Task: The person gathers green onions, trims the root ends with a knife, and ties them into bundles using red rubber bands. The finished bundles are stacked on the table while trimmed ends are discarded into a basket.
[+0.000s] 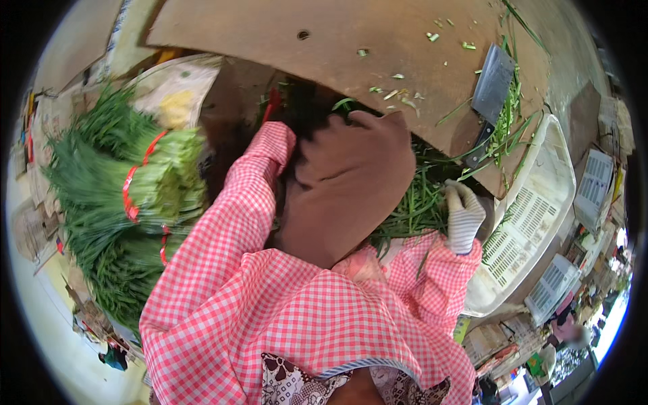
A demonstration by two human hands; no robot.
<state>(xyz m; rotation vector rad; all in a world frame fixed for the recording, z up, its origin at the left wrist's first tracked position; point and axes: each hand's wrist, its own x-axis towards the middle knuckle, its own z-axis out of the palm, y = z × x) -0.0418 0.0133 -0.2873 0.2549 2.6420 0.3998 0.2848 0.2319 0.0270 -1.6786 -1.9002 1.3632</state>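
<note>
My left hand is not visible beyond the checked sleeve's cuff; a narrow red strip [273, 105] shows just past it in the shadow. My right hand [462, 215], in a pale striped glove, is beside loose green stalks [417, 202]; its fingers bend towards them, and whether they grip any cannot be told. Brown fabric [349, 182] covers the middle, between the sleeves. Several bundles of long green leafy stalks [164, 187], bound with red bands [130, 192], lie at the left. A cleaver [493, 83] rests on the brown board [283, 38], among cut green pieces.
A white plastic crate [566, 172] stands at the right, beyond my gloved hand. The board's edge runs across the space in front of me, with a dark gap below it. More white crates [554, 286] and a person [567, 329] are at the far right.
</note>
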